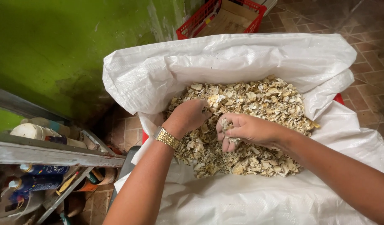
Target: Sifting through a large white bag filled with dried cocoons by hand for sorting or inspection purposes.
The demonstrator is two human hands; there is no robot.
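Observation:
A big white woven sack [225,62] lies open below me, its rim folded back. Inside is a heap of pale, dry, flaky chips [262,104], cream and tan. My left hand [187,116], with a gold watch on the wrist, is pressed down into the heap with its fingers curled among the chips. My right hand [242,129] is just to its right, closed around a small handful of the chips, palm turned toward me.
A green wall [54,46] stands to the left. A red plastic crate [221,18] with cardboard sits behind the sack. A grey metal shelf [42,154] at lower left holds spray cans and bottles. Brick-tile floor [367,54] shows at right.

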